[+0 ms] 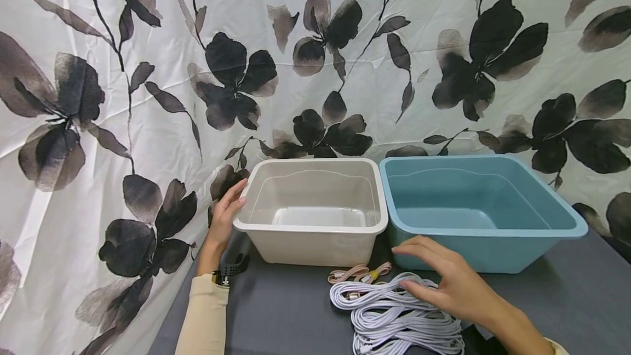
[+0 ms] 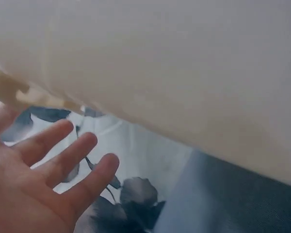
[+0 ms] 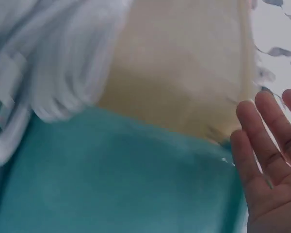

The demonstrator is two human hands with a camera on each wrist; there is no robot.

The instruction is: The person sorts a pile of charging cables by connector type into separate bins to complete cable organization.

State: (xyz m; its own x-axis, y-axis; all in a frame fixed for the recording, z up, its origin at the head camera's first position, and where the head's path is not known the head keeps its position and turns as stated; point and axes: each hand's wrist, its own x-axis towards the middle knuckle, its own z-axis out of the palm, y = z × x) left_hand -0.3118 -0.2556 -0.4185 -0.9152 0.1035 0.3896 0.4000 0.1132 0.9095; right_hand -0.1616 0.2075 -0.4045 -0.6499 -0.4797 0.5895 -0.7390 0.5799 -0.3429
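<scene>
In the head view a cream plastic bin and a teal plastic bin stand side by side. My left hand is at the cream bin's left end, its fingers extended along the rim. The left wrist view shows that hand with fingers spread below the bin's pale wall. In front of the teal bin my right hand hovers with loosely bent fingers, close over bundled white cables. The right wrist view shows its fingers extended and nothing held.
A small beige cable bundle with a yellow tie lies between the white cables and the cream bin. A dark object sits near the right forearm. Floral fabric hangs behind the grey table.
</scene>
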